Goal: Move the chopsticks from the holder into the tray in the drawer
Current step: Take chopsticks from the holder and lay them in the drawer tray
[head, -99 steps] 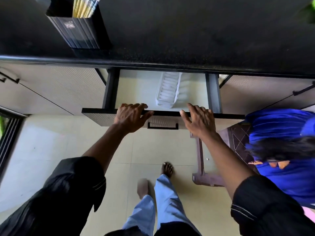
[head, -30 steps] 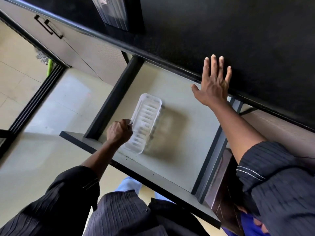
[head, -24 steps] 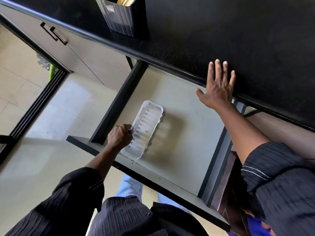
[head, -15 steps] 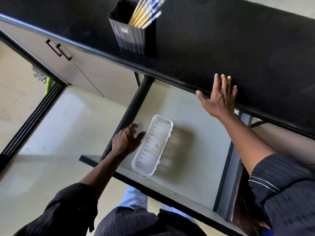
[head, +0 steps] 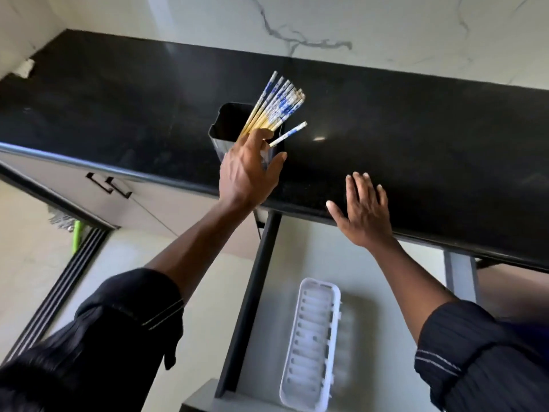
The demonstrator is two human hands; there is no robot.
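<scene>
A black square holder (head: 219, 135) stands on the dark countertop (head: 416, 129) near its front edge. A bundle of yellow chopsticks (head: 274, 110) with blue-and-white tops leans out of it. My left hand (head: 248, 173) reaches up against the holder's front. Its fingertips close on one chopstick (head: 289, 132) that tilts right, apart from the bundle. My right hand (head: 364, 212) lies flat and open on the counter's edge. Below, the white ribbed tray (head: 312, 343) sits empty in the open drawer (head: 374, 281).
The drawer's black left rail (head: 252, 292) runs beside the tray. Cabinet doors with dark handles (head: 108, 184) lie left under the counter. A marble wall (head: 326, 31) backs the counter. A floor track (head: 59, 292) and a green object (head: 75, 236) are at the left.
My left hand let go of the tray, rose out of the drawer and reached the holder, taking one chopstick. My view tilted up to the counter. The right hand stayed at the counter's edge.
</scene>
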